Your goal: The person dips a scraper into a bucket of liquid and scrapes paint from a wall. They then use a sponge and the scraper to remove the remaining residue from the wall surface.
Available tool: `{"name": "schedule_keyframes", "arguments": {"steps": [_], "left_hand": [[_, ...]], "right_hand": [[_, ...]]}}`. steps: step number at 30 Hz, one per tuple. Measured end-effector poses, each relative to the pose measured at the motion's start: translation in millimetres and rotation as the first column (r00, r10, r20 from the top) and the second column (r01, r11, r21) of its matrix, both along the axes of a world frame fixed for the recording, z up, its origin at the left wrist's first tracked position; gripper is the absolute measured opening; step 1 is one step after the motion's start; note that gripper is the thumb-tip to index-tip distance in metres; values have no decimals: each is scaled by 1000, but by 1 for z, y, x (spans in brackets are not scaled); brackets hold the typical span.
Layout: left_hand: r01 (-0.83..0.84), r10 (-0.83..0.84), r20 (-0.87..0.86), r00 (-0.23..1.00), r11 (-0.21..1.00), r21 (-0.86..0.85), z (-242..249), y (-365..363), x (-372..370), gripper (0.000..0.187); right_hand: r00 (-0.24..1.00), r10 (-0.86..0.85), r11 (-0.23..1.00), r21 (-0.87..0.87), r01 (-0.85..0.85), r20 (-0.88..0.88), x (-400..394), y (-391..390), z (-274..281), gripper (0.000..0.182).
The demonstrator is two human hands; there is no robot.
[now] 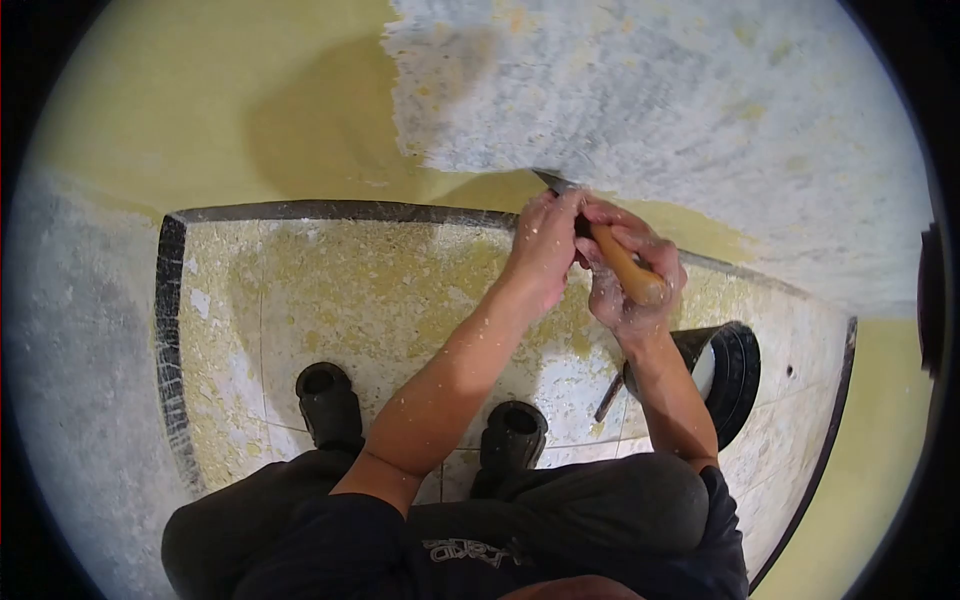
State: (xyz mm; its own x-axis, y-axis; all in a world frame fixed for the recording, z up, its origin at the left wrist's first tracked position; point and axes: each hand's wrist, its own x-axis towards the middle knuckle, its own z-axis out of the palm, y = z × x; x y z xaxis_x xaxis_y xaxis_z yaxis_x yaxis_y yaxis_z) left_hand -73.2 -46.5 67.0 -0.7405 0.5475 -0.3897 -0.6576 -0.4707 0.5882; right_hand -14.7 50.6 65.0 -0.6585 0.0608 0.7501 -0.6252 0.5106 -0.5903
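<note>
A paint scraper with a wooden handle and a dark metal blade is in both my hands. My right hand is wrapped round its handle. My left hand grips it closer to the blade, its fingers partly hidden. The blade's tip meets the wall, at the lower border between a bare whitish-grey patch and the yellow paint. Pale dust and flakes cling to both hands and forearms.
Yellow and white paint chips litter the tiled floor below a dark skirting strip. A black bucket stands by my right forearm, with a thin stick-like tool beside it. My dark shoes are on the floor. A grey wall rises at left.
</note>
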Motion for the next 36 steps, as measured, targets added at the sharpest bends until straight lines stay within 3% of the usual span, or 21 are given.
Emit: {"name": "schedule_keyframes", "arguments": {"steps": [2, 4, 5, 7, 11, 14, 16, 17, 19, 20, 22, 23, 25, 26, 27, 29, 30, 32, 33, 35, 36], "left_hand": [[-50, 50, -52, 997, 999, 11, -10, 3, 3, 16], [-80, 80, -113, 990, 997, 0, 1, -1, 5, 18], [-91, 91, -101, 991, 996, 7, -4, 0, 2, 18], [5, 0, -110, 994, 999, 43, -10, 1, -5, 21], [-58, 66, -120, 991, 996, 64, -12, -3, -5, 22], [-57, 70, -149, 986, 994, 94, -21, -2, -5, 22], [-60, 60, -15, 998, 997, 38, -5, -6, -1, 22], [-57, 58, -18, 998, 998, 39, -9, -6, -5, 22], [-20, 23, -199, 980, 1000, 17, -14, -10, -8, 24], [-28, 33, -228, 973, 999, 25, -12, -8, -12, 24], [-106, 105, -12, 994, 994, -10, -2, -7, 0, 27], [-101, 101, -15, 995, 995, -8, -20, -2, -7, 27], [-95, 99, -53, 994, 993, 72, -82, 12, -11, 21], [-89, 118, -138, 983, 975, 204, -88, 8, 1, 20], [-88, 130, -182, 975, 971, 221, -72, 2, -7, 20], [-55, 48, -82, 995, 994, -92, -21, -19, 10, 22], [-79, 79, 13, 997, 997, -10, -6, -18, 11, 21], [-59, 58, -61, 996, 998, -13, -30, -8, -9, 19], [-51, 49, -123, 991, 999, -18, -40, -6, -14, 17], [-50, 50, -76, 996, 999, -7, -37, -5, -6, 20], [-171, 169, -140, 976, 985, -4, -50, 3, -5, 21]], "right_hand": [[1000, 18, 1000, 12, -19, 15, 5, -2, -3, 28], [998, -55, 973, 225, 54, -1, 9, -5, 13, 25], [999, -44, 972, 233, 40, 11, 7, -2, 9, 25], [994, 4, 1000, 24, -7, 107, 3, -1, 4, 25], [999, -36, 979, 201, 41, -28, -3, -5, 3, 31], [998, -56, 977, 208, 48, 33, 2, -6, 6, 33], [995, -90, 968, 239, 78, 37, 1, -7, 8, 34], [992, -71, 982, 181, 51, 105, 0, -8, 6, 26], [981, -53, 992, 122, 31, 184, 11, -12, 11, 19], [988, -68, 976, 216, 37, 138, 9, -11, 17, 20], [993, -120, 944, 309, 115, -3, 6, -15, 13, 20], [992, -125, 943, 309, 121, -7, -1, -11, 4, 20], [914, -190, 968, 226, 113, 357, -2, -4, -11, 24], [903, -235, 918, 388, 85, 358, 13, -3, -2, 28], [954, -209, 884, 459, 91, 215, 14, -6, -3, 48], [965, -181, 908, 409, 89, 192, 7, -5, -6, 46], [974, -147, 931, 357, 79, 170, 10, -5, -6, 44], [997, -64, 964, 262, 50, 43, -3, -5, -3, 40], [998, -56, 963, 266, 44, 39, -3, -9, 5, 40], [997, -71, 933, 355, 66, 0, 3, -19, 22, 34], [997, -71, 933, 354, 66, 1, 1, -15, 16, 34]]}}
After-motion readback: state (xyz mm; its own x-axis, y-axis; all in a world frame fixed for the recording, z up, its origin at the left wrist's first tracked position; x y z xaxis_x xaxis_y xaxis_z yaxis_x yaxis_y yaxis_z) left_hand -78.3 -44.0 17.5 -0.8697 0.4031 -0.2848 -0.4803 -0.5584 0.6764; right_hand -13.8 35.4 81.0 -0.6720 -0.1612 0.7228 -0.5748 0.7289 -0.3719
